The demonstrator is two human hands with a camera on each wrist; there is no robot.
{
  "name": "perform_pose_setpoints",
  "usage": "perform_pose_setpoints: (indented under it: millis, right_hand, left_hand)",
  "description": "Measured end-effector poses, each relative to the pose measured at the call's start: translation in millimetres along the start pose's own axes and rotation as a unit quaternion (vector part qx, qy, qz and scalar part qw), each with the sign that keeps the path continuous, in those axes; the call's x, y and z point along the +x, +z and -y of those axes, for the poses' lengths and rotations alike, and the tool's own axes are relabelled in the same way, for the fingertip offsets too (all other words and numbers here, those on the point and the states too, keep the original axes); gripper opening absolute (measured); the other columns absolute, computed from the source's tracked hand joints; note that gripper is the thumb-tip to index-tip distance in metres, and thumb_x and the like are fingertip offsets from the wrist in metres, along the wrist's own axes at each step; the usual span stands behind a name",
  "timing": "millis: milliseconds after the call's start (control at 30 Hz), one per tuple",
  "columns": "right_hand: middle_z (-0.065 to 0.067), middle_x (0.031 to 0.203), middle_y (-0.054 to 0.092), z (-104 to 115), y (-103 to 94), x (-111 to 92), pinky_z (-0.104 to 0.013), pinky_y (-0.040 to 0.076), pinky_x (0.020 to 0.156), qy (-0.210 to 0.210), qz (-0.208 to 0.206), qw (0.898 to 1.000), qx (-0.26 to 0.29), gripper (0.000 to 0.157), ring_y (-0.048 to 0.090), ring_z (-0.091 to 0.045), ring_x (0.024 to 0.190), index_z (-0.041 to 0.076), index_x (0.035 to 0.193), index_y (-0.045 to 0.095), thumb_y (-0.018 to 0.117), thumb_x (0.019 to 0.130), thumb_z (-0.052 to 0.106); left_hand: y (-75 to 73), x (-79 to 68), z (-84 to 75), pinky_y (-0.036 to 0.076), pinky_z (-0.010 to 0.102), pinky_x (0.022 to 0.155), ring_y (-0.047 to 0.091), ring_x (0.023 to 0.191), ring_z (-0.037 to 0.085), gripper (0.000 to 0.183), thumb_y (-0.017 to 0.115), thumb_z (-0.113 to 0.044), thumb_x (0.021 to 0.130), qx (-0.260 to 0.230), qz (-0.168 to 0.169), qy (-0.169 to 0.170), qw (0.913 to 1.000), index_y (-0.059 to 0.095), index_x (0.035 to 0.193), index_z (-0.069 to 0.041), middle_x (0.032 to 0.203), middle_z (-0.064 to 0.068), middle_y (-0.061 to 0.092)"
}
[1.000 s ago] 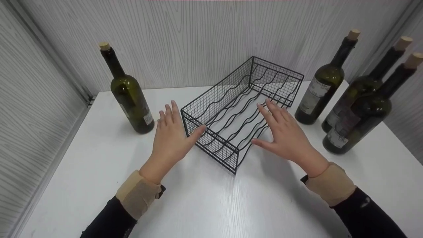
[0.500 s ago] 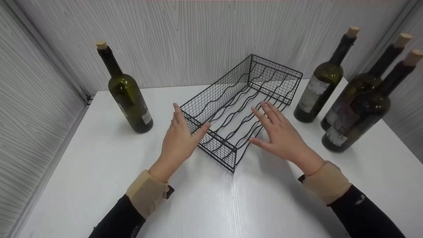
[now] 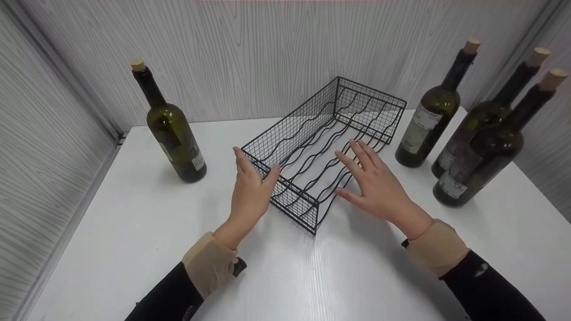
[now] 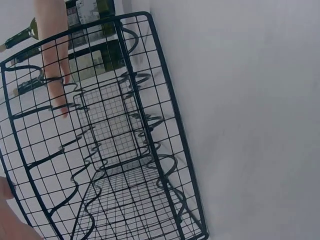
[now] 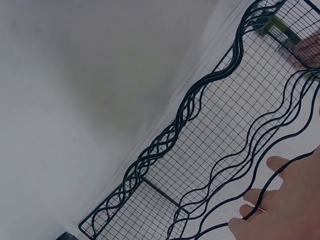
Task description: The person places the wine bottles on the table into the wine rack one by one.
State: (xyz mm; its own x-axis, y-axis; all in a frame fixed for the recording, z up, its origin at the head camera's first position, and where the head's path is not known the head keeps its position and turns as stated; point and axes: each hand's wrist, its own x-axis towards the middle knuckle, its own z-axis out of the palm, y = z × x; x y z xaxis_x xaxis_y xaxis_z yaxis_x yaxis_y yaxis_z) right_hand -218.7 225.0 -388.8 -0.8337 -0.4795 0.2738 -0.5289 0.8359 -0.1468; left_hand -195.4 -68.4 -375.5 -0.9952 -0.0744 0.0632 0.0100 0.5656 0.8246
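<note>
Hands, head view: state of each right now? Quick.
Left hand: open, at the wire rack's near end; can't tell if touching.
Right hand: open, holding nothing.

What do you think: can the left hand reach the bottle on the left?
Probably yes: only tabletop shows between the left hand and that bottle, with the rack to the right.

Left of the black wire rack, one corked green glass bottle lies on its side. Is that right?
Not on its side: the head view shows the one corked green glass bottle left of the black wire rack standing upright.
</note>
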Motion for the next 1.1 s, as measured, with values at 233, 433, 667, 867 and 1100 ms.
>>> perform_pose_setpoints:
  millis: [233,433,667,867,1100]
  right_hand:
    - [-0.021,0.178,0.013,-4,2.1,2,-0.062,0.019,0.134,-0.001,0.001,1.0,-0.011,0.087,0.011,-0.042,0.165,0.018,0.17,0.027,0.06,0.101,0.06]
    - [-0.021,0.178,0.015,-6,3.7,2,-0.061,0.019,0.134,0.003,-0.001,1.0,-0.008,0.086,0.012,-0.041,0.166,0.018,0.17,0.028,0.061,0.101,0.058]
    - [-0.02,0.179,0.011,-4,3.0,4,-0.06,0.018,0.134,0.005,0.007,1.0,-0.008,0.086,0.01,-0.04,0.166,0.02,0.17,0.028,0.06,0.101,0.06]
    - [-0.021,0.178,0.013,0,4.4,4,-0.061,0.02,0.134,-0.004,-0.005,1.0,-0.02,0.088,0.013,-0.042,0.165,0.019,0.169,0.03,0.06,0.1,0.063]
    - [-0.023,0.177,0.016,7,6.4,-1,-0.063,0.024,0.132,-0.015,-0.026,0.999,-0.038,0.089,0.018,-0.043,0.164,0.019,0.168,0.032,0.064,0.098,0.064]
  left_hand:
    - [6.1,0.7,1.1,0.036,0.058,0.128,0.009,0.165,0.044,0.113,0.056,-0.056,0.106,-0.027,0.007,0.0,0.9996,-0.025,0.165,-0.003,0.177,0.018,-0.02]
    - [5.8,3.1,0.7,0.03,0.055,0.131,0.005,0.165,0.042,0.111,0.056,-0.051,0.107,-0.036,0.016,0.0,0.9992,-0.026,0.164,-0.002,0.176,0.02,-0.021]
    - [4.0,6.6,3.7,0.02,0.052,0.135,-0.001,0.166,0.039,0.11,0.054,-0.051,0.107,-0.043,0.019,-0.003,0.9989,-0.028,0.163,-0.003,0.176,0.019,-0.022]
    - [2.3,6.1,5.6,0.016,0.052,0.136,-0.005,0.166,0.037,0.109,0.053,-0.052,0.108,-0.041,0.025,-0.017,0.9987,-0.03,0.163,-0.006,0.176,0.016,-0.023]
    - [-2.5,1.1,7.2,0.018,0.055,0.135,-0.005,0.166,0.037,0.109,0.051,-0.053,0.107,-0.038,0.034,-0.025,0.9984,-0.031,0.163,-0.007,0.176,0.015,-0.023]
